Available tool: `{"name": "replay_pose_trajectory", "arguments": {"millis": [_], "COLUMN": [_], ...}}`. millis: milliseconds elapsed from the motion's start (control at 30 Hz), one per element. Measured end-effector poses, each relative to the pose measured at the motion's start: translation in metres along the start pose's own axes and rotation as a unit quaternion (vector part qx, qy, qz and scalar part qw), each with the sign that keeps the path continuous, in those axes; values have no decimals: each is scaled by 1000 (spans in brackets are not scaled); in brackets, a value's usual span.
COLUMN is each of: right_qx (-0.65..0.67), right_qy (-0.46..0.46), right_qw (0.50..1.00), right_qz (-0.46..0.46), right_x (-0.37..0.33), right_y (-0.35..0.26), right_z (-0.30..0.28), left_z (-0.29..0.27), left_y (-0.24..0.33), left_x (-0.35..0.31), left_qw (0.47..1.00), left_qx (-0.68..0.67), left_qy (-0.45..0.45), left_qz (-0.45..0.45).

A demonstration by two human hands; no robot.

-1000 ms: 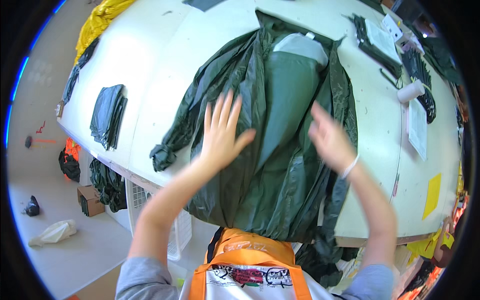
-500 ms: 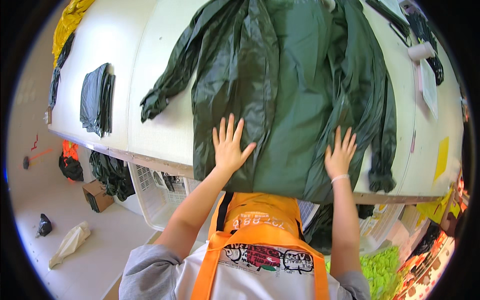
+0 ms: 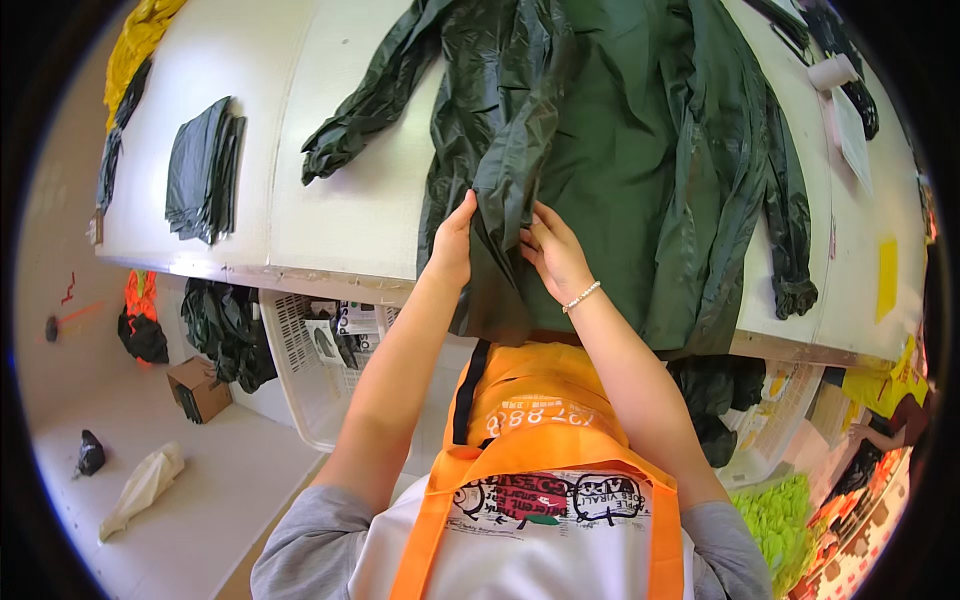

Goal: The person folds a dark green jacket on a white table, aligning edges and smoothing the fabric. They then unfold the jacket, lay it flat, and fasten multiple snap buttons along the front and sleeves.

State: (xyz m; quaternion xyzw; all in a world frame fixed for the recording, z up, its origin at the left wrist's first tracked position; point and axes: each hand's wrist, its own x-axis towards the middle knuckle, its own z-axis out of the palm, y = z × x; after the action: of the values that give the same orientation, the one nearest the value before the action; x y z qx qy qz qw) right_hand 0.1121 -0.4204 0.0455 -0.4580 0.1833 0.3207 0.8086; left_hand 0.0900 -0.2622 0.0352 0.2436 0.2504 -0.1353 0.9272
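A dark green raincoat [image 3: 620,190] lies spread open on the white table, its sleeves out to both sides and its lower hem at the near edge. My left hand [image 3: 453,242] grips the outer side of the coat's left front panel, thumb on top. On the panel's inner edge, my right hand [image 3: 560,258] has its fingers curled round the fabric. Between them the panel is gathered and slightly raised; some fingertips are hidden by it. The right front panel [image 3: 715,200] lies beside the inner back, untouched.
Folded dark garments [image 3: 203,170] are stacked on the table's [image 3: 330,235] left. A white roll [image 3: 832,72] and a yellow sheet [image 3: 887,280] are at the right. White crates [image 3: 300,390] stand underneath, a cardboard box [image 3: 197,388] on the floor. Another person's arm [image 3: 885,435] shows at far right.
Both hands were flat and spread on the two front panels. The right hand has moved left, and both now hold the left panel, which is drawn together. The view has shifted slightly.
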Motion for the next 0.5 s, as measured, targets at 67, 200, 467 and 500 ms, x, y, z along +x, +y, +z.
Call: {"name": "replay_pose_trajectory", "arguments": {"millis": [67, 200, 467, 500], "right_qx": [60, 74, -18, 24], "right_qy": [-48, -97, -23, -36], "right_qw": [997, 989, 988, 992], "right_qz": [4, -83, -154, -117], "right_x": [-1, -9, -43, -42], "right_y": [-5, -12, -61, -64], "right_z": [8, 0, -39, -44], "left_z": [-1, 3, 110, 99], "left_y": [1, 0, -49, -76], "left_x": [-3, -3, -83, -79], "left_qw": [997, 990, 875, 916], "left_qx": [-57, 35, 466, 365], "left_qy": [-44, 128, 37, 2], "left_qz": [-2, 41, -124, -165]}}
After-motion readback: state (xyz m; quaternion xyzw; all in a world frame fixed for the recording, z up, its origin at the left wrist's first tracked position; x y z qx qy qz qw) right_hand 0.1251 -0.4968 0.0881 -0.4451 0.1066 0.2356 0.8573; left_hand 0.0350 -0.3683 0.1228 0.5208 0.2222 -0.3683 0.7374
